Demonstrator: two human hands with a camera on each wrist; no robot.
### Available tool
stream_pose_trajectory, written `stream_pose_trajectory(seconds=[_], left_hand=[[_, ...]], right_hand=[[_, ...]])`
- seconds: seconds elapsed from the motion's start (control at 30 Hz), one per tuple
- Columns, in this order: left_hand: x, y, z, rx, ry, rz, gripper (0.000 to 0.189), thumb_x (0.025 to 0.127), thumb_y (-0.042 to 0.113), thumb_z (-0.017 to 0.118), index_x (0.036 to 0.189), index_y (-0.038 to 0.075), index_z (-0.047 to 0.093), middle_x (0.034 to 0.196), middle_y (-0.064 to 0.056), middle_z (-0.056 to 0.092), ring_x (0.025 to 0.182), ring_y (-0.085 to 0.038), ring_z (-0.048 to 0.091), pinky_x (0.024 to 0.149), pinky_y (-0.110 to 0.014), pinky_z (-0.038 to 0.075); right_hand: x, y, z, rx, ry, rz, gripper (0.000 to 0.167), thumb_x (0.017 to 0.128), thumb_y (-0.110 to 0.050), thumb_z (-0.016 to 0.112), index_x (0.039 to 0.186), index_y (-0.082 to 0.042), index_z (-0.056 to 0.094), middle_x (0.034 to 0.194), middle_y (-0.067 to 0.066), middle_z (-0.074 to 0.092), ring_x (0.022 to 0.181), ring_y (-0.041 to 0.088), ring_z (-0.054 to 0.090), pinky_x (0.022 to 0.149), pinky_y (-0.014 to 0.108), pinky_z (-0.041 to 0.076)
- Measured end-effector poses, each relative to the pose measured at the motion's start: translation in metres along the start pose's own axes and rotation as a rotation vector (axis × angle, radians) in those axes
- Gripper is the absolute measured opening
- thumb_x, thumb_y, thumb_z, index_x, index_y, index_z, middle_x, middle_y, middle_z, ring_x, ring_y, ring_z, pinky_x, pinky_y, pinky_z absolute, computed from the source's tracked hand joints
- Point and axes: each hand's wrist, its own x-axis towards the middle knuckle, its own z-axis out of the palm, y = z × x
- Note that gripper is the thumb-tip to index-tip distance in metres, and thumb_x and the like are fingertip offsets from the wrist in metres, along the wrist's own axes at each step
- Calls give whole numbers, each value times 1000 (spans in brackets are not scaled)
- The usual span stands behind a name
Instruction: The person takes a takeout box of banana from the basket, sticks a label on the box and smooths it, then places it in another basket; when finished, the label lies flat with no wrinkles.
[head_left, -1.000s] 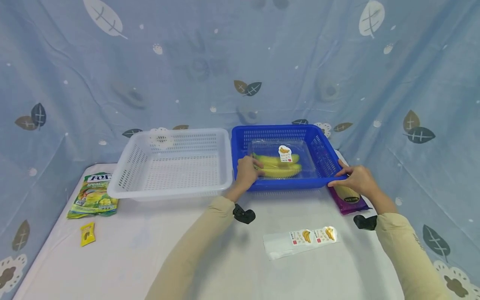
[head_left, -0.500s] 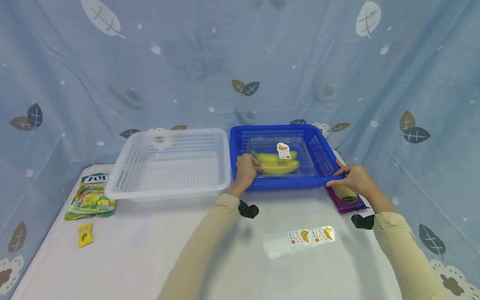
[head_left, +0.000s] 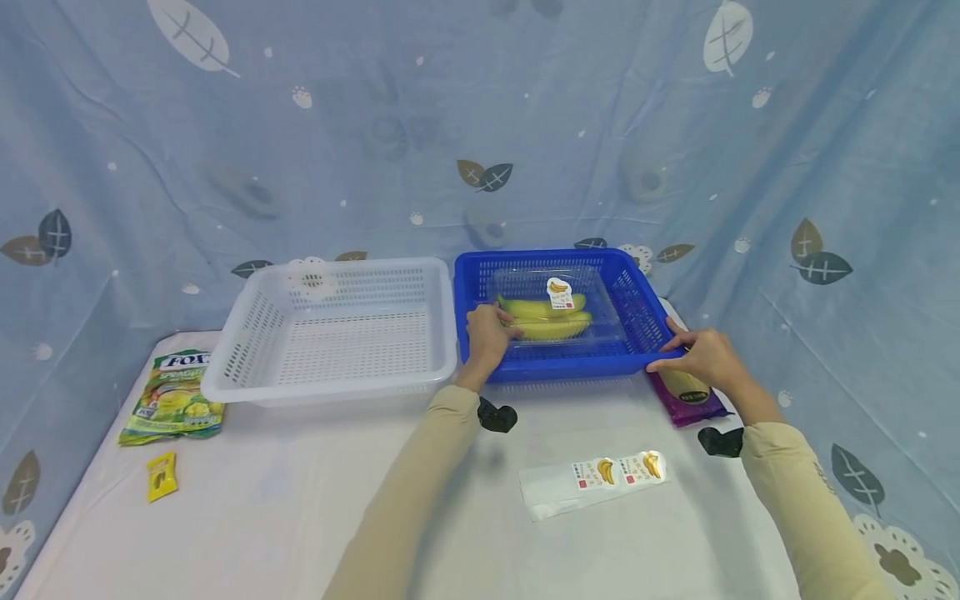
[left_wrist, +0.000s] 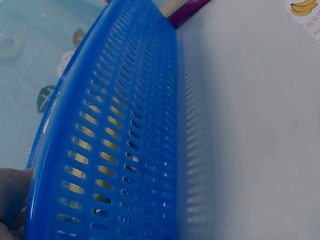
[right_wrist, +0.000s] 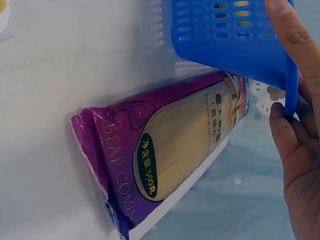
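Note:
A clear plastic box (head_left: pixel 606 323) of bananas (head_left: pixel 553 325), with a banana sticker on its lid, sits inside the blue basket (head_left: pixel 581 367). My left hand (head_left: pixel 487 337) reaches over the basket's front left and grips the left end of the box, fingers curled at its edge. The left wrist view mostly shows the basket's slotted front wall (left_wrist: pixel 120 130), which hides most of that hand. At the front right corner, my right hand (head_left: pixel 705 357) pinches the basket rim, thumb and fingers on opposite sides. A purple noodle packet (right_wrist: pixel 170 140) lies below that corner.
A white basket (head_left: pixel 322 393) stands left of the blue one. A strip of banana stickers (head_left: pixel 592 483) lies in front. At far left are a green FOX'S bag (head_left: pixel 172 400) and a small yellow packet (head_left: pixel 161 477). A blue curtain (head_left: pixel 360 133) encloses the table.
The box of bananas has shifted slightly toward the back of the blue basket, the left hand moving along with it. The right hand keeps its hold on the rim. The whole view has drifted slightly.

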Motion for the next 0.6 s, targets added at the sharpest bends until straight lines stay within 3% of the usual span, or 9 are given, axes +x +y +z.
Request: stream_pose_trajectory(seconds=[0.13,0.27,0.37,0.47,0.5,0.53,0.57,0.6], left_hand=[[2,0,1,-13,-5,-31,23,70,7,85,89,-1,76,125,-16,62,116,-36,56,94,-46,48],[6,0,0,-19,-16,-20,25,69,6,86,90,-4,75,122,-18,63,117,-35,56,100,-44,43],[9,1,-2,-13,-58,-13,28,73,7,83,96,-5,73,118,-19,64,102,-31,64,97,-41,46],[10,3,-6,-34,-135,-24,39,81,11,77,114,-7,66,125,-21,60,80,-31,65,87,-39,52],[10,4,-8,-38,-153,-23,43,84,13,74,120,-7,63,128,-21,58,81,-32,65,84,-40,53],[9,5,-10,-45,-166,-11,45,86,14,72,125,-6,59,132,-21,55,86,-33,65,85,-40,53],[9,6,-13,-58,-175,5,47,88,14,70,128,-5,56,135,-21,53,94,-34,63,86,-41,52],[8,7,-16,-76,-184,30,48,90,14,67,132,-4,53,137,-21,51,92,-38,63,84,-43,53]], right_hand=[[2,2,1,2,7,-10,51,70,-39,85,94,5,73,141,24,38,52,15,32,45,25,28],[5,3,1,-7,3,-6,51,71,-38,85,94,5,73,142,24,37,54,16,34,46,26,28],[6,3,0,-20,-13,-8,54,71,-41,84,96,6,73,142,25,37,53,14,30,45,25,26],[8,3,-4,-22,-57,-31,58,73,-41,82,104,7,70,142,26,35,50,13,24,45,26,26],[8,2,-6,-11,-81,-38,60,75,-40,81,110,8,68,143,27,34,51,14,25,46,28,27],[8,2,-9,15,-114,-36,63,78,-39,79,116,9,64,145,27,31,53,17,37,51,29,37],[7,1,-13,50,-147,-31,66,81,-38,76,123,10,58,146,28,29,64,24,50,61,33,45],[6,0,-16,88,-172,-18,69,84,-37,73,130,11,52,147,30,26,82,33,57,73,40,50]])
